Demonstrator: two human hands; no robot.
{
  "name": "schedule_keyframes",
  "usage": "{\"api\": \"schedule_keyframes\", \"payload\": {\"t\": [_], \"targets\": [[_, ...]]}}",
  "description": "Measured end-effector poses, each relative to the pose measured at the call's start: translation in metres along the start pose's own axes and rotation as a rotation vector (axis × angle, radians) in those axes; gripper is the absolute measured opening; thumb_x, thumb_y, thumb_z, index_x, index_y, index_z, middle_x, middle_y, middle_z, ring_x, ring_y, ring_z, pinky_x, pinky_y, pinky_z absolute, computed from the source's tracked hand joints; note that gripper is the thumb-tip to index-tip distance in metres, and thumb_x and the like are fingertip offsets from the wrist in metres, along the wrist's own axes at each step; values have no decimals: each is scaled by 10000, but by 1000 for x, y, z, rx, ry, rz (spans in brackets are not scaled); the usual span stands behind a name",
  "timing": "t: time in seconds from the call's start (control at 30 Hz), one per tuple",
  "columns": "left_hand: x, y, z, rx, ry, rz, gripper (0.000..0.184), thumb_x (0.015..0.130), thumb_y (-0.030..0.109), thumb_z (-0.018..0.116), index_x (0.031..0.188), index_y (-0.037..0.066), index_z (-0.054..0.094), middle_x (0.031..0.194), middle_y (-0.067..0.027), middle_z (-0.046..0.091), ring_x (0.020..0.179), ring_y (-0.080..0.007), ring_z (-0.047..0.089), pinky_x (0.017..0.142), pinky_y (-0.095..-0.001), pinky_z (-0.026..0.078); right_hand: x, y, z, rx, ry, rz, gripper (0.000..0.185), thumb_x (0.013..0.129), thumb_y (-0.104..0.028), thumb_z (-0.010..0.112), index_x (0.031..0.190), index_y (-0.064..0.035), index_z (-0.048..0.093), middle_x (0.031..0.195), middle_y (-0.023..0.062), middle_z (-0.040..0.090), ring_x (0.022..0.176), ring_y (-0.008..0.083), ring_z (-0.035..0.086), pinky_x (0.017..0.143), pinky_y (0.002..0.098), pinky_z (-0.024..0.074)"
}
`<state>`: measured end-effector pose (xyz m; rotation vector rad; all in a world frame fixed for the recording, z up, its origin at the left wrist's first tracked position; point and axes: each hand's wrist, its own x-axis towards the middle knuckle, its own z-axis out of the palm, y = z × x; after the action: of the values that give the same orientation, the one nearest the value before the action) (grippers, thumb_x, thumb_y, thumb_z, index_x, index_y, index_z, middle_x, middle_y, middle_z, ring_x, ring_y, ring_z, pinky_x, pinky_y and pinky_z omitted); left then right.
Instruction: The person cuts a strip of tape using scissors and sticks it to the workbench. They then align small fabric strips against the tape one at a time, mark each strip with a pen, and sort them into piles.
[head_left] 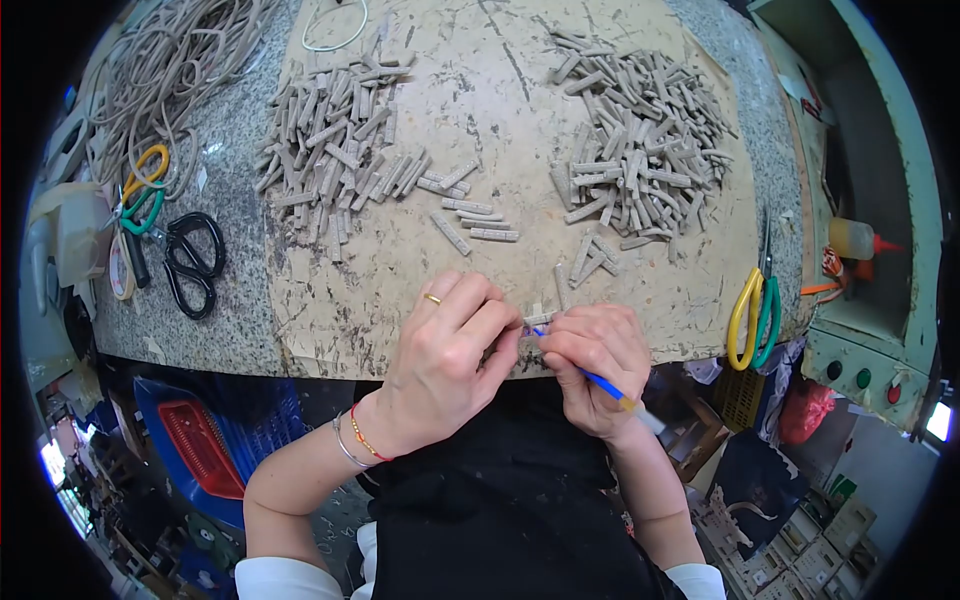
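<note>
At the table's near edge, my left hand (450, 335) is closed, its thumb and fingers pinching one end of a short grey-beige strip (538, 319). My right hand (598, 362) is closed around a slim blue pen-like tool (603, 385) with a pale, blurred rear end. The tool's blue tip is at the strip, between my fingertips; whether it touches cannot be made out. Another short strip (560, 287) lies just beyond my right fingers. A few loose strips (478, 222) rest farther out, some with faint marks along them.
Two heaps of cut strips, a left heap (335, 140) and a right heap (650, 140), cover parts of the worn board (480, 120). Black-handled scissors (193, 265) lie left; yellow-and-green scissors (757, 315) lie right. Coiled cord (180, 60) fills the far left. A green metal housing (870, 370) borders the right.
</note>
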<state>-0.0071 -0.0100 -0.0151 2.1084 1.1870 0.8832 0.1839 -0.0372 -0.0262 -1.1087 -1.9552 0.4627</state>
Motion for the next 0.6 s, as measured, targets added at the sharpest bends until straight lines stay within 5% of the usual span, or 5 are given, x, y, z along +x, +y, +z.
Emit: {"api": "schedule_keyframes", "payload": {"t": [0.17, 0.4, 0.6], "targets": [[15, -4, -12, 365, 73, -34, 160, 740, -20, 742, 861, 50, 666, 890, -87, 589, 831, -279, 579, 769, -389, 453, -11, 5, -7, 110, 65, -16, 79, 876, -130, 713, 897, -81, 654, 838, 54, 680, 798, 244, 677, 805, 398, 489], [41, 2, 13, 202, -76, 183, 124, 800, 14, 709, 898, 61, 649, 884, -73, 566, 851, -267, 565, 776, -392, 427, -17, 7, -4, 180, 185, 12, 64, 938, -139, 649, 921, -80, 632, 820, 53, 662, 777, 248, 666, 805, 417, 495], [19, 9, -4, 85, -148, 38, 145, 786, -5, 723, 884, 48, 631, 888, -76, 555, 849, -272, 553, 765, -384, 415, -17, 9, -1, 219, 245, 30, 55, 937, -103, 653, 947, -58, 623, 840, 75, 655, 772, 268, 661, 764, 399, 512]]}}
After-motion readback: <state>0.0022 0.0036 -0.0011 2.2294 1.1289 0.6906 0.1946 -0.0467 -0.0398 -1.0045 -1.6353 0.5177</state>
